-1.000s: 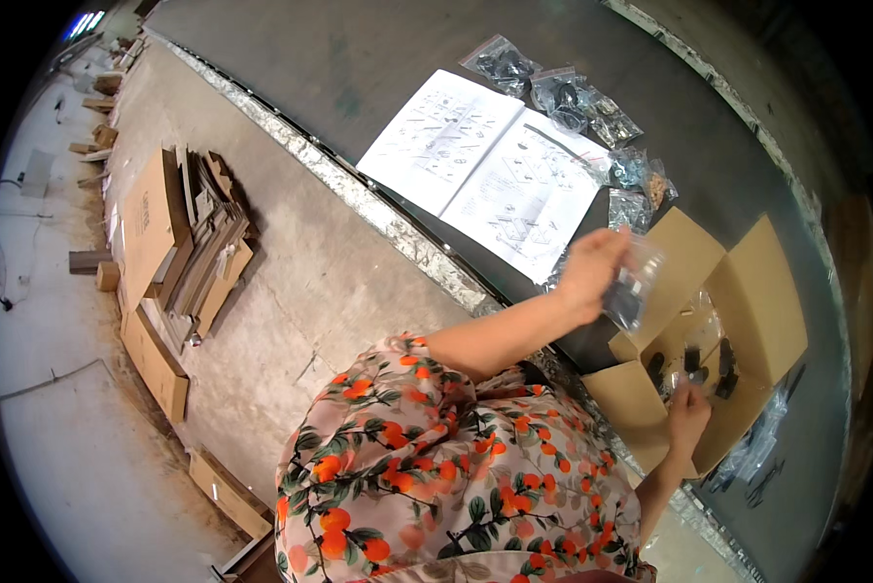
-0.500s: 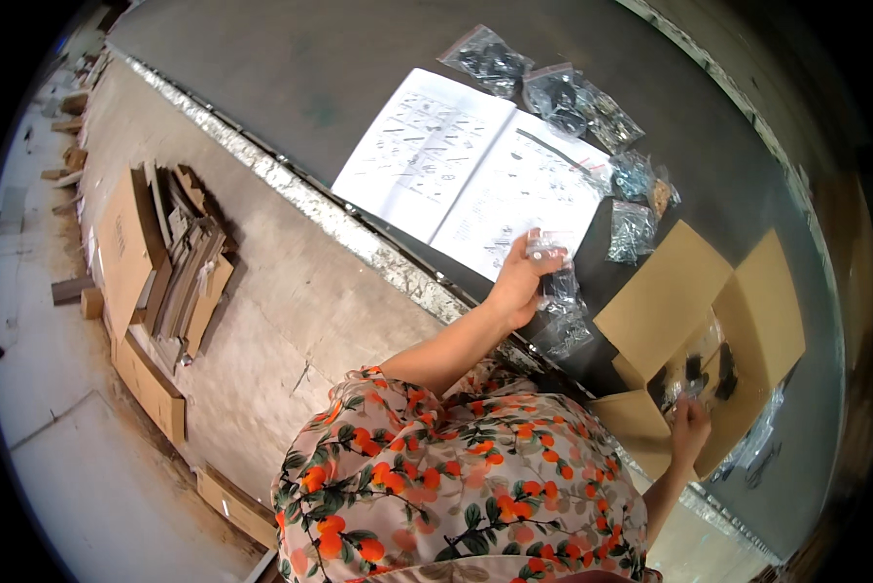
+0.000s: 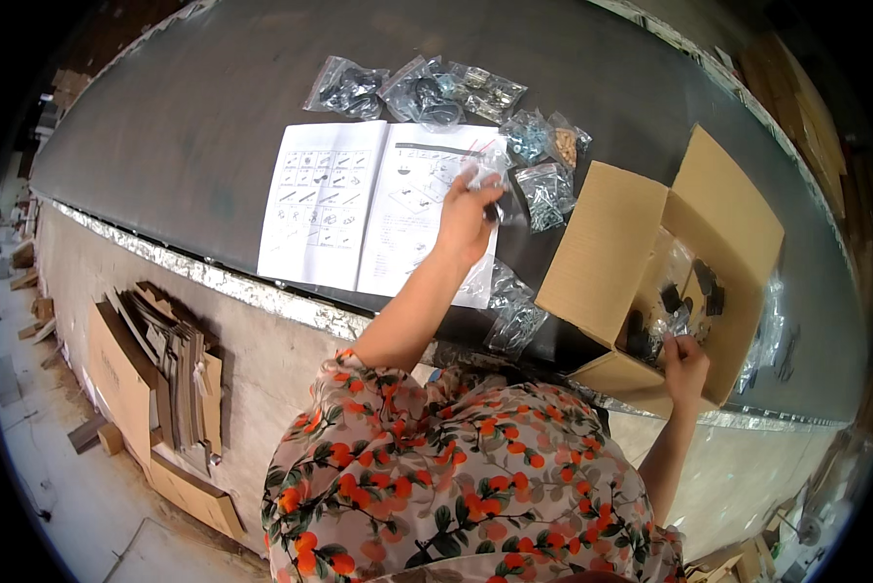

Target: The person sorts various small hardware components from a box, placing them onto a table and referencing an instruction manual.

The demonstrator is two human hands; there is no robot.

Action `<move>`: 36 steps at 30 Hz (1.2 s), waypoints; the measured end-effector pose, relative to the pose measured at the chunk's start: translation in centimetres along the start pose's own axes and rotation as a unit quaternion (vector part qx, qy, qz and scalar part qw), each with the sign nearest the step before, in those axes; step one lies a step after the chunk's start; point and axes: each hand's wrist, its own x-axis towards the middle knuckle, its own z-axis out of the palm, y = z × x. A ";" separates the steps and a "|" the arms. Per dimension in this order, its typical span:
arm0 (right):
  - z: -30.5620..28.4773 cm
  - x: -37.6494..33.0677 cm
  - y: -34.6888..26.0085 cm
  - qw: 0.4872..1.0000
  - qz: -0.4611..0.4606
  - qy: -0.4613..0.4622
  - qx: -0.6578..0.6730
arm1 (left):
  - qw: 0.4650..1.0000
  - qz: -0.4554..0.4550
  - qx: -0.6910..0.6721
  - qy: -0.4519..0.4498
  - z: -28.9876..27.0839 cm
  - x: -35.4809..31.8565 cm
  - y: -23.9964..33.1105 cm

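Over the right page of an open instruction booklet [image 3: 310, 243], my left hand [image 3: 468, 219] is closed on a small clear plastic bag [image 3: 498, 185], its contents blurred. My right hand [image 3: 686, 367] reaches over the near wall of an open cardboard box [image 3: 602, 253]. Its fingers pinch a clear plastic bag [image 3: 672, 325] inside, beside black parts [image 3: 709, 289]. Below my left hand, another clear bag of small parts [image 3: 516, 323] lies at the table's near edge. Right of the booklet lie a bag of screws [image 3: 545, 194], a bag of bluish metal parts [image 3: 526, 138] and a bag of tan pieces [image 3: 565, 144].
Beyond the booklet, several clear bags of hardware lie in a row, including a bag of black parts [image 3: 347, 89]. Clear plastic wrapping [image 3: 772, 321] sits right of the box. Flattened cardboard [image 3: 125, 369] leans below the dark table's [image 3: 164, 146] near edge.
The view has swung, so the table things sit further left. My left hand has moved away from the near edge, further over the booklet, with its bag. My right hand stays at the box.
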 end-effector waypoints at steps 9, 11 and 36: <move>0.5 0.0 1.1 0.999 -0.037 0.016 -0.011 | 0.988 0.151 0.008 -0.039 8.3 9.4 2.0; 0.1 -0.1 1.3 1.000 -0.004 -0.018 -0.025 | 0.981 0.172 0.080 -0.033 8.8 11.5 1.7; 0.2 1.0 1.8 0.995 -0.041 -0.076 0.055 | 0.990 0.059 -0.120 -0.039 -1.8 -2.5 -0.1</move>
